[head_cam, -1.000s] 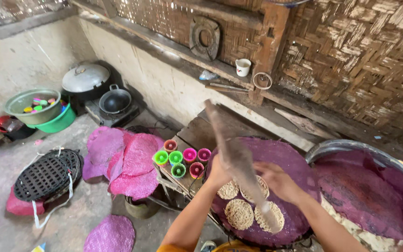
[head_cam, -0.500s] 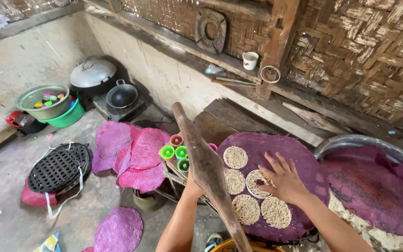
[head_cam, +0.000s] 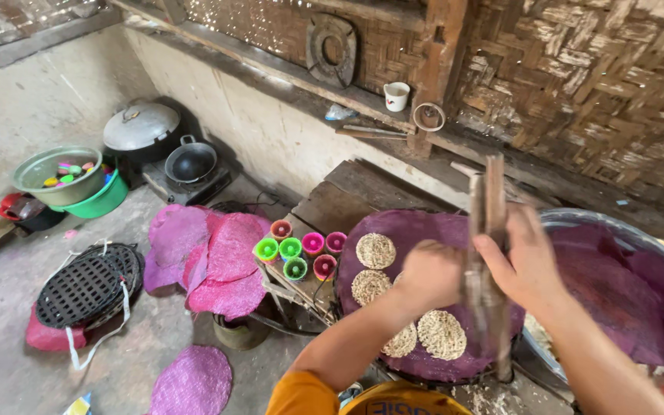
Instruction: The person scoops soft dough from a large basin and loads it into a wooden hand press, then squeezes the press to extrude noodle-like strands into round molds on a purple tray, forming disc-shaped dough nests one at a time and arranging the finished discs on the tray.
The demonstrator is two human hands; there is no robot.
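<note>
- A long wooden stick (head_cam: 486, 253) stands nearly upright between two hands, above a round purple tray (head_cam: 416, 230) holding small woven noodle discs (head_cam: 376, 250).
- The right hand (head_cam: 528, 261) presses its palm and spread fingers against the stick's side.
- The left hand (head_cam: 430, 273), curled into a fist, meets the stick from the other side, forearm reaching up from below.

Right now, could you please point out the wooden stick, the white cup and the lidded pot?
wooden stick (head_cam: 486, 192), head view, upper shaft above the hands
white cup (head_cam: 396, 96), head view, its side
lidded pot (head_cam: 141, 127), head view, the lid's top
</note>
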